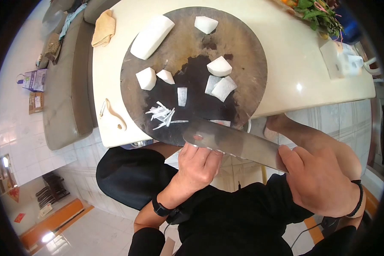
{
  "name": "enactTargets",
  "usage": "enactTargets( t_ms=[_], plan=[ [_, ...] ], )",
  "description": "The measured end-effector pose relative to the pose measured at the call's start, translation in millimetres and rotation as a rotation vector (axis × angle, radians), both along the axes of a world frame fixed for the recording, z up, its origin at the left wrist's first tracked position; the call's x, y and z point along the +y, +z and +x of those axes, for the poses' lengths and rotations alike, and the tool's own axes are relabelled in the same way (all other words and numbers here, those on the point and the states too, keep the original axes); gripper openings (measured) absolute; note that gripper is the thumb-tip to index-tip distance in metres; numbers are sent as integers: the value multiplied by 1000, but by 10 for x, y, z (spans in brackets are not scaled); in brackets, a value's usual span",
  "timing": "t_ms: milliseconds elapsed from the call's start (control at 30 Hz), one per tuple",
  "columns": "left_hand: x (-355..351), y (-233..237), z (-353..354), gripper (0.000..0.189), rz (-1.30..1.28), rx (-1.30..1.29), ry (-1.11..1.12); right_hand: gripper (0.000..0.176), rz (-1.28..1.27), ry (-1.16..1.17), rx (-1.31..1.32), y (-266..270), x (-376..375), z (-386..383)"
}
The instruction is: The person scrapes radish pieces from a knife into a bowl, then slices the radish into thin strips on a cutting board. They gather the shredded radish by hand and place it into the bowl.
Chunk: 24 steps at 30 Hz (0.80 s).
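Closest to me, both hands sit just below the board's near rim. Right hand [324, 183] is closed tight round the handle of the cleaver [234, 143]. Left hand [196, 164] is loose, its half-bent fingers laid on the flat of the blade and gripping nothing.

The cleaver hangs off the front of the desk [286, 64], its far end overlapping the rim of the round board [247, 47].

The main risk, I judge, is my left fingertips sliding across the steel to the edge, most likely if the blade is wet or my right hand twists it. A swing of the blade could also sweep the thin radish strips [162, 114] off the rim. The board seems to overhang the desk, so a hard press there might tip it.

The cleaver's long axis runs from the handle at lower right to the squared end at upper left, roughly along the board's near edge. I cannot tell which way the cutting edge faces.
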<state>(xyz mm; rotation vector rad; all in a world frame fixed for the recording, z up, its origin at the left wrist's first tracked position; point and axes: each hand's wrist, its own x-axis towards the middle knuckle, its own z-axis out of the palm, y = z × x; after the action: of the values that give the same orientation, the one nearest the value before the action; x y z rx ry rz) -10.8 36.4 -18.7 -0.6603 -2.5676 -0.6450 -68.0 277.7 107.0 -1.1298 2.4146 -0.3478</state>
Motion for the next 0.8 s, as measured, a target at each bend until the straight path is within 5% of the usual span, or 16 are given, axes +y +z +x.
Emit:
enactTargets(
  t_ms=[233, 800],
  plan=[
    [-33, -36, 30, 15, -2, -15, -8, 38, 72, 88, -40, 9, -1, -178],
    [-25, -47, 30, 13, 36, -37, -12, 28, 33, 7, -95, -41, -23, -138]
  ],
)
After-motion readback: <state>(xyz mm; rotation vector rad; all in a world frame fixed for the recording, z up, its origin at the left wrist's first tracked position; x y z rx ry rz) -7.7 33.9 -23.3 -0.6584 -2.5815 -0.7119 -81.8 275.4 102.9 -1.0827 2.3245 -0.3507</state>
